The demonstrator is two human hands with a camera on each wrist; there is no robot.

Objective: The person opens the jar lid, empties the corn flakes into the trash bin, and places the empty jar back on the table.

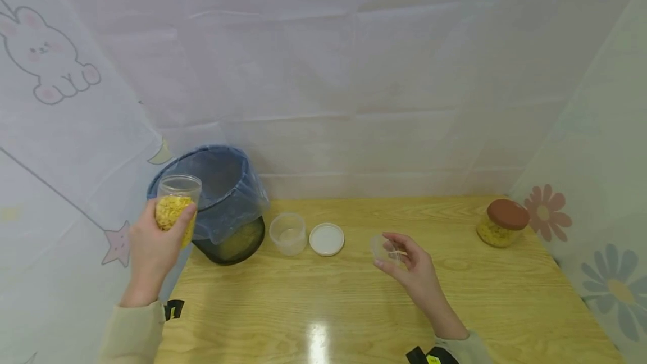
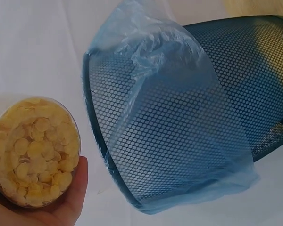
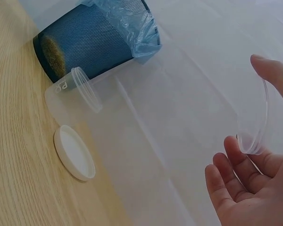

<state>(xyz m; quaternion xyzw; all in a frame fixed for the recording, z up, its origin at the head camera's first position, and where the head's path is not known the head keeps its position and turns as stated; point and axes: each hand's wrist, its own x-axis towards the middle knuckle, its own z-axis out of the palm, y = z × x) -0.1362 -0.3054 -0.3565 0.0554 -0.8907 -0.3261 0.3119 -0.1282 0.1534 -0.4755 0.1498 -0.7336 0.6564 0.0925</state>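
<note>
My left hand (image 1: 156, 240) grips a clear plastic jar (image 1: 179, 185) of small yellow flakes (image 1: 172, 211). It is upright, lidless in the head view, and held above the table in front of the waste bin (image 1: 227, 246). The left wrist view shows the jar's bottom (image 2: 35, 150), with round yellow pieces against it. On the right, my right hand (image 1: 417, 274) pinches a clear plastic lid (image 3: 254, 127) by its edge between thumb and fingers, above the table. A clear tub (image 1: 288, 235) without a lid and a white lid (image 1: 327, 239) lie between the hands.
The mesh bin, lined with a blue plastic bag (image 2: 179, 117), stands at the table's left back corner. A jar with a brown lid (image 1: 507, 215) and yellow contents sits at the far right. White sheets (image 1: 328, 72) hang behind and beside the wooden table (image 1: 253, 313).
</note>
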